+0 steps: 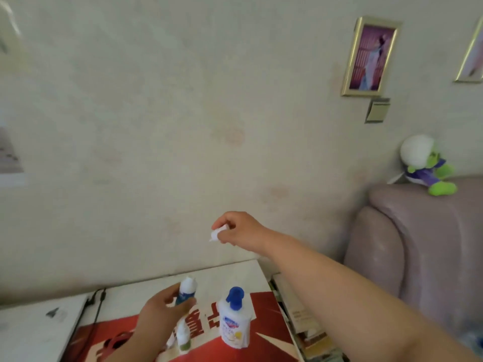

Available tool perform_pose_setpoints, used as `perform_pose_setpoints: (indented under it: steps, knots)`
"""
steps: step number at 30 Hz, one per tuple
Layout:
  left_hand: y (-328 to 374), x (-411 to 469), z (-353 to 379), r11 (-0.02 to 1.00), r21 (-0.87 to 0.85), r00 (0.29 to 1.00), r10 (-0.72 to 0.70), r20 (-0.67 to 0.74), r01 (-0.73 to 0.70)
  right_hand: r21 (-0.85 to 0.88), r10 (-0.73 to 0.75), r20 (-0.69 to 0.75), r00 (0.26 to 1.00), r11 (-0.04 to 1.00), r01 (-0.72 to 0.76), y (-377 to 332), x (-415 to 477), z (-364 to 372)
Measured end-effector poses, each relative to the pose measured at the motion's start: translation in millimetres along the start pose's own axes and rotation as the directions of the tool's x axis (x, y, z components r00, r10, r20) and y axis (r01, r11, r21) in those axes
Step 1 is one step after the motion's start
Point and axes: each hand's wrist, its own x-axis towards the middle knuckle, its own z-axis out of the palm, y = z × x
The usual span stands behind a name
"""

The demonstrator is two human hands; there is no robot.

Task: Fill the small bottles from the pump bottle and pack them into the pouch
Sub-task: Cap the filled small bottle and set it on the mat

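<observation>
Left hand [156, 317]: fingers curled round small white blue-labelled plastic bottle [186, 292].
Right hand [240, 231]: fingertips pinch small white cap [216, 234].

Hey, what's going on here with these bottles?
A person is working at a table. The left hand grips a small bottle upright. The right hand is raised, pinching a small white piece, possibly its cap. The pump bottle stands untouched on the table, and a second small bottle stands below the left hand.
</observation>
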Motion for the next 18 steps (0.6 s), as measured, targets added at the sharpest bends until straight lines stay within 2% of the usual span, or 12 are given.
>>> perform_pose_setpoints:
  steps: [7,18]
  knots:
    - [15.0,-5.4,-2.8,0.994,-0.111,1.000,0.011,-0.023,-0.014,0.032,-0.090,0.025,0.996,0.996,0.089,-6.5,9.7,-5.8]
    - [23.8,-5.5,-10.1,0.992,-0.108,0.997,0.052,-0.048,-0.057,-0.044,-0.186,0.094,0.978,0.981,0.191,-22.6,19.0,-11.5]
